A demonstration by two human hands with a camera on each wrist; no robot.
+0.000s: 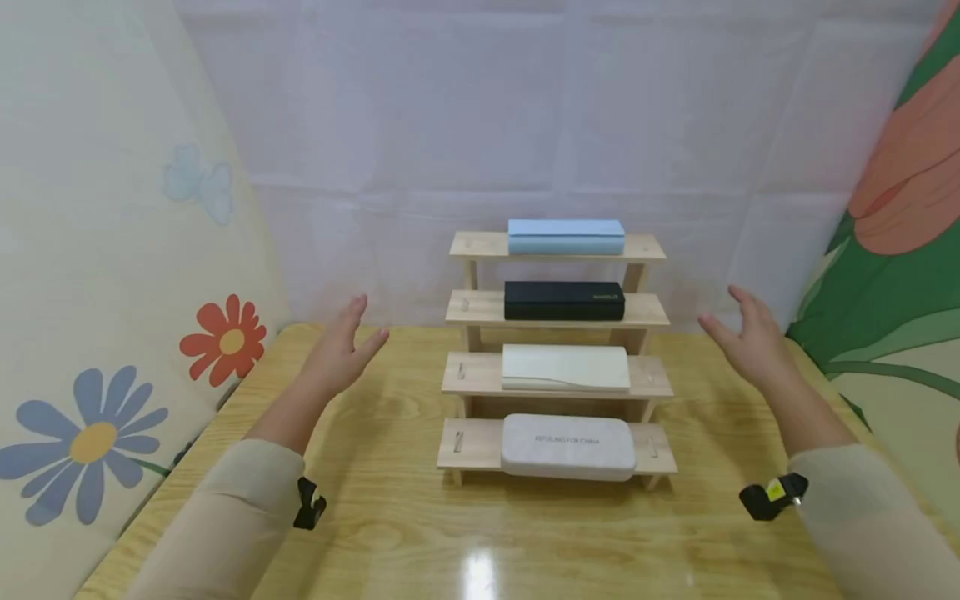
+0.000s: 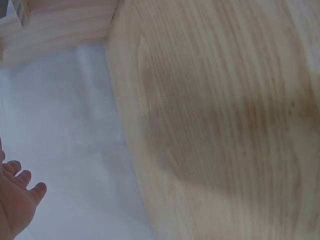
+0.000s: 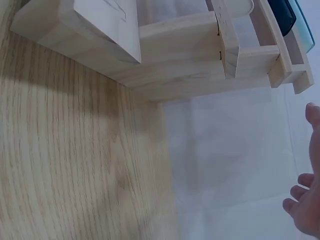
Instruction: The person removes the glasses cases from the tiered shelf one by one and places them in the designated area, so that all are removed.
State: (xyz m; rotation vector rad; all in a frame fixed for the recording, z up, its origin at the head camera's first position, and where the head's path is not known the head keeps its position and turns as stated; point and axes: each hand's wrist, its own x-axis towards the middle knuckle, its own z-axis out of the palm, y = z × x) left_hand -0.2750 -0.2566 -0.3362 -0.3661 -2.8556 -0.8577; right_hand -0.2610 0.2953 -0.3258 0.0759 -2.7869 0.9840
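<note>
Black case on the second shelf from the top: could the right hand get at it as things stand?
Probably yes: the right hand holds nothing beside the wooden stand, and nothing visible blocks its way to the black case.

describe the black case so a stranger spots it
On the table sits a four-step wooden rack. The black case lies on the second step from the top, between a light blue case above and a white case below, the only dark one.
</note>
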